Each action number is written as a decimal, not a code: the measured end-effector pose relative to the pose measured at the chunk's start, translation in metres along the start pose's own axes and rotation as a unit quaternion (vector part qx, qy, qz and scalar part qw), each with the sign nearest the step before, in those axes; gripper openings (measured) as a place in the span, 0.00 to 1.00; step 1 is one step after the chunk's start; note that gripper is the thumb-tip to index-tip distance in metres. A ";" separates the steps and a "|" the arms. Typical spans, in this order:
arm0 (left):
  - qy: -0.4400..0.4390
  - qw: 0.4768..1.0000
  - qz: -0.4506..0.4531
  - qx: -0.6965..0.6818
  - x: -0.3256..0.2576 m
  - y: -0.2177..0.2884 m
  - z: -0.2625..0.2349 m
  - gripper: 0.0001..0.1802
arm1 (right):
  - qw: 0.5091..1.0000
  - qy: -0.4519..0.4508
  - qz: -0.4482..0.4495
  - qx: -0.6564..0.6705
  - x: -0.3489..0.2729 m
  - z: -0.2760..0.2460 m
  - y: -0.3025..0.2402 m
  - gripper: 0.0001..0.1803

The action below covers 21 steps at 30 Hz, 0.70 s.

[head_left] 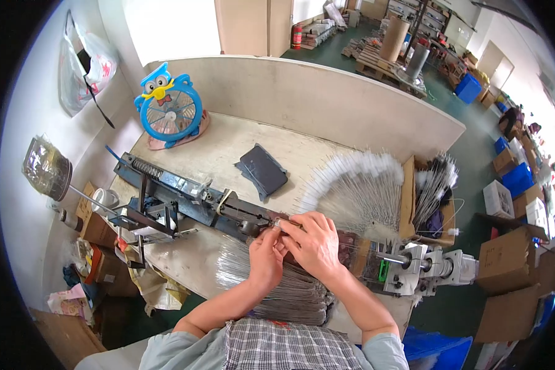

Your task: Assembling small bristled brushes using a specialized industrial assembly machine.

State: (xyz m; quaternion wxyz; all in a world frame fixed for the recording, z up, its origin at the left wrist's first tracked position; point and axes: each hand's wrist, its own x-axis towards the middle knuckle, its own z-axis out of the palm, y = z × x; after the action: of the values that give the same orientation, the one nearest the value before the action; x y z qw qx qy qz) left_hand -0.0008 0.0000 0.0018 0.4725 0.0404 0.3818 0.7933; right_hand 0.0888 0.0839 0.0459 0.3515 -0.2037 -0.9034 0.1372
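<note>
My left hand (267,258) and my right hand (315,242) meet at the end of a long dark metal bench tool (228,208). Both have thumb and fingers pinched together around the same small spot. What they pinch is too small and too covered to name. Just below them, in front of my body, lies a thick bundle of thin metal wires (299,299). Beyond my right hand, thin wire brushes with white bristle tips (351,176) are spread out in a fan on the table.
A dark flat case (264,171) lies mid-table, with a blue bird-shaped fan (170,114) at the back left. A cardboard box (408,197) holds more brushes. To the right sits a metal spindle unit (428,269); a lamp (46,168) stands left. A low partition (327,98) closes the back.
</note>
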 end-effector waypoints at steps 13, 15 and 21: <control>0.010 1.000 0.016 0.013 0.000 0.001 0.003 0.03 | 1.000 -0.004 0.002 0.020 -0.003 -0.009 0.008 0.14; 0.008 1.000 0.013 -0.003 -0.001 0.002 0.001 0.03 | 1.000 -0.015 -0.004 0.013 -0.001 -0.007 0.004 0.15; 0.006 1.000 0.005 -0.016 -0.003 0.001 0.003 0.03 | 1.000 -0.013 -0.010 -0.008 -0.003 -0.001 0.006 0.14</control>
State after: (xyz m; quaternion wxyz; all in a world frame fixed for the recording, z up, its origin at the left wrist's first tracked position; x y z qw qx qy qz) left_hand 0.0012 -0.0006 0.0056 0.4671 0.0298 0.3718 0.8017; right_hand 0.0935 0.0875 0.0429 0.3390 -0.1955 -0.9112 0.1289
